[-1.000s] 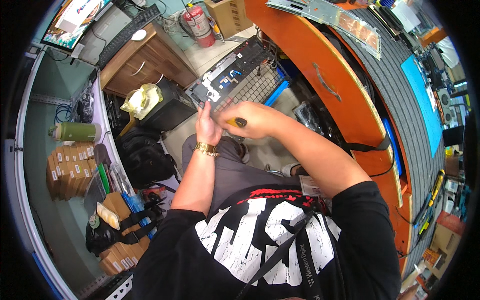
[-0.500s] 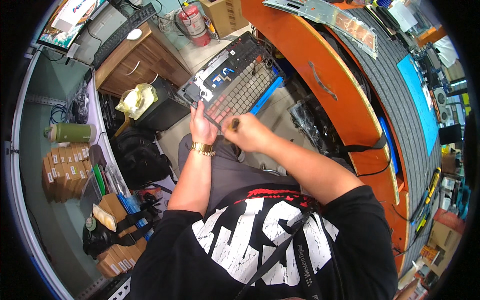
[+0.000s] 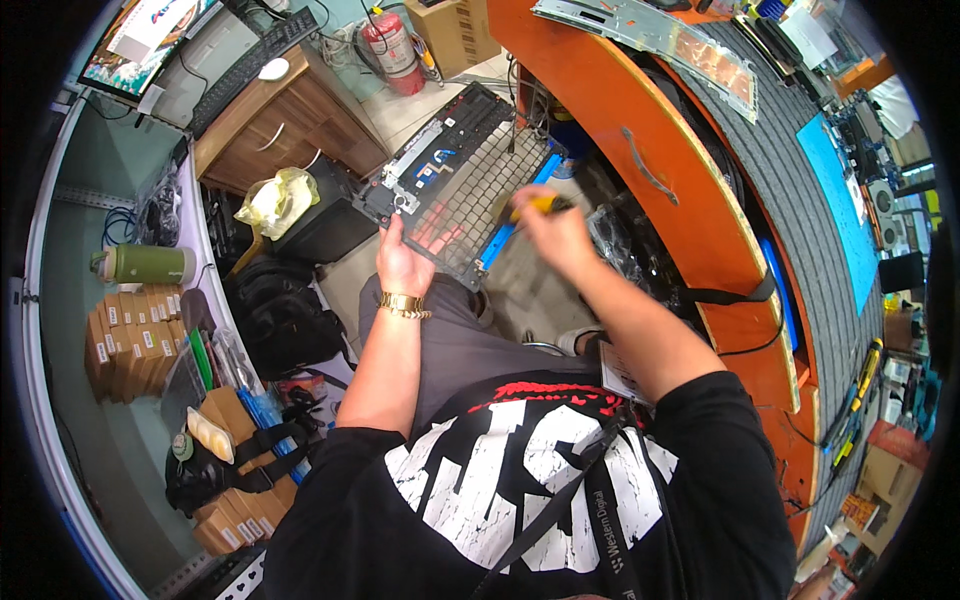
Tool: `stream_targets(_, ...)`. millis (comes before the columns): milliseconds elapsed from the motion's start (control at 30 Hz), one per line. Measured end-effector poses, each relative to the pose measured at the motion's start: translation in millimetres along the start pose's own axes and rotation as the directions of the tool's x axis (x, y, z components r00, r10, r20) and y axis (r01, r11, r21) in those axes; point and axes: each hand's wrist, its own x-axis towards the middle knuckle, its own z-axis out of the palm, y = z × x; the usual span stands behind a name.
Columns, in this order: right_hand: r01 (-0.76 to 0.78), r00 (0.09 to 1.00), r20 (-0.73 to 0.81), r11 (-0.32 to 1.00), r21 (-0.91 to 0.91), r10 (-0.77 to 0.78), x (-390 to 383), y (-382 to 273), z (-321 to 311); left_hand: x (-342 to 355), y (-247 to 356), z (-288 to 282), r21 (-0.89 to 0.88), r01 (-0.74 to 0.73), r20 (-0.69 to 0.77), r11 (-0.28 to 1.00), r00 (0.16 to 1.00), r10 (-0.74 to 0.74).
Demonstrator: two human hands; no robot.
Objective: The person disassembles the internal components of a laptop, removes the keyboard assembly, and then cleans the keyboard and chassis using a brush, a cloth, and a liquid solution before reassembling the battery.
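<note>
A laptop keyboard frame [image 3: 455,190], dark with a grid of empty key openings and a metal backing at its far end, is being held tilted above the person's lap, just left of the curved orange surface [image 3: 640,130]. The left hand [image 3: 405,262], with a gold watch [image 3: 404,303] at the wrist, is gripping the frame's near edge from below, fingers spread against its underside. The right hand [image 3: 550,228] is closing around a yellow-handled screwdriver [image 3: 535,205], its tip pressing at the frame's right side beside a blue strip [image 3: 515,215]. The two hands are working apart, one at each side of the frame. On the floor to the left, a black backpack [image 3: 285,310] is sitting near a wooden cabinet [image 3: 285,140] and a yellowish bag [image 3: 275,198]. A red fire extinguisher [image 3: 385,42] is standing beyond the frame, and a green bottle [image 3: 145,265] is lying on a shelf at far left.
</note>
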Motion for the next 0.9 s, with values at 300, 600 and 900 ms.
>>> stream_targets(300,-0.053,0.965,0.241,0.977,-0.204,0.103,-2,-14,-4,-4,-2,6,0.102,-0.058,0.084,0.993,0.995,0.05)
stream_targets(600,-0.094,0.974,0.214,0.989,0.111,0.068,1,-3,-9,-6,-2,0,0.032,0.029,0.01,0.999,1.0,-0.03)
stream_targets(900,-0.066,0.957,0.289,0.948,0.313,-0.029,-11,2,26,-3,-13,-11,0.009,0.115,-0.026,0.993,0.993,-0.115)
